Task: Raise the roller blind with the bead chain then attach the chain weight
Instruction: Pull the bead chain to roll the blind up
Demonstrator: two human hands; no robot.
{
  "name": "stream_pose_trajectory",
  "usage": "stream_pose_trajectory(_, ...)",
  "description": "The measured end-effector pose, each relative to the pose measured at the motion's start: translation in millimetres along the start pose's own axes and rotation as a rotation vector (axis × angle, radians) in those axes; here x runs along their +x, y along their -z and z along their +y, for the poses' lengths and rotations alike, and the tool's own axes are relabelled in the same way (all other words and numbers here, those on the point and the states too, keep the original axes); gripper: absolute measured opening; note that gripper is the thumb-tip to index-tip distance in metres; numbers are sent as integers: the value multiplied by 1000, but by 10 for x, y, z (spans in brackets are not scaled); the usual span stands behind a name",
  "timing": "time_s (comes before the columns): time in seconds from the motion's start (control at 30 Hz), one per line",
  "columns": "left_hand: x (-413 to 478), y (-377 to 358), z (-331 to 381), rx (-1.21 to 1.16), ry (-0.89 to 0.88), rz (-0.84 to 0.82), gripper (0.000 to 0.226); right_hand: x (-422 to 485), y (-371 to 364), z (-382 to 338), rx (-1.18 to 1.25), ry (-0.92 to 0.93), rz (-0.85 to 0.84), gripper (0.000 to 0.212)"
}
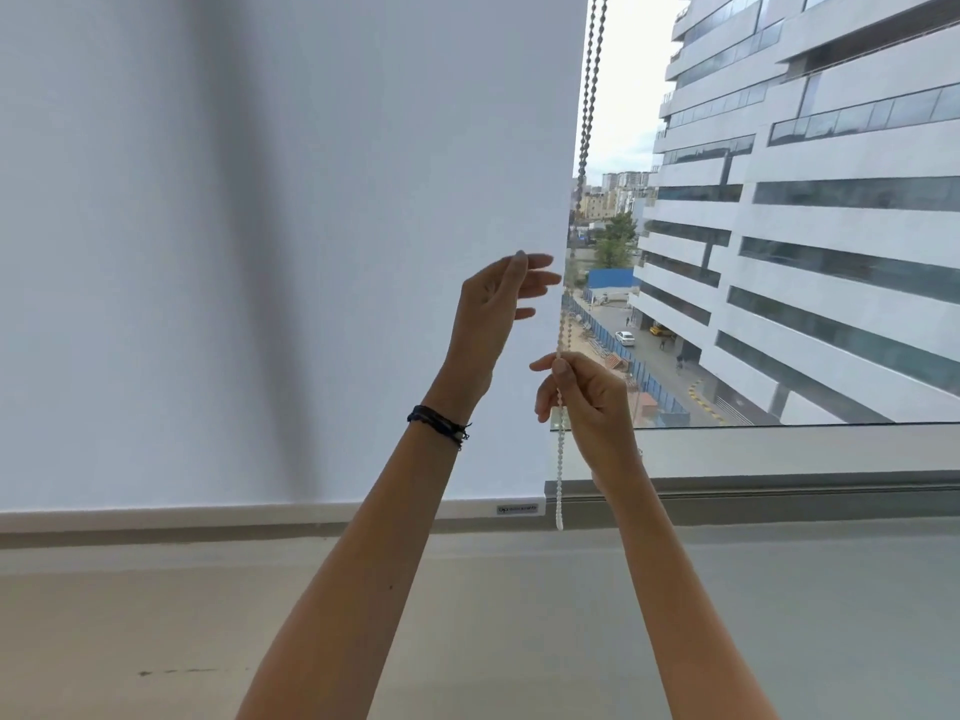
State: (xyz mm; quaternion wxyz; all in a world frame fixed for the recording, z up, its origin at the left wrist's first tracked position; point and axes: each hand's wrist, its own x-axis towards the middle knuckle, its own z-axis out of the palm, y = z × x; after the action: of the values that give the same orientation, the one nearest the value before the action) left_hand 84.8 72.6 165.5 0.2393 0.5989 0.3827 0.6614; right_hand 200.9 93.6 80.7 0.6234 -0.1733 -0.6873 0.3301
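Head view: my right hand (pixel 582 397) pinches the bead chain (pixel 559 459) just right of the roller blind (pixel 285 252), which hangs low near the sill. My left hand (pixel 493 304) is open, above, apart from the chain. The chain looks light, limp and slippery, so I'd pinch between beads.

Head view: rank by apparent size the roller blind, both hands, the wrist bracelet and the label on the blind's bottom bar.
1. roller blind
2. left hand and right hand, too alike to rank
3. bracelet
4. label
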Motion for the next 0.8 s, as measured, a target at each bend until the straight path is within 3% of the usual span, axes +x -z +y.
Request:
stream_pose_trajectory(0.23, 208, -229, 259, 25, -171, 30, 30, 22, 10, 82, -47, -6, -45, 24)
stream_pose_trajectory(0.43, 236, -311, 168, 68, -254, 169, 19, -51, 11, 236, 5, -21, -38, 29)
stream_pose_trajectory(0.8, 209, -114, 103, 178, -283, 106, 20, -98, -67, 239, -72, -77, -1, 29)
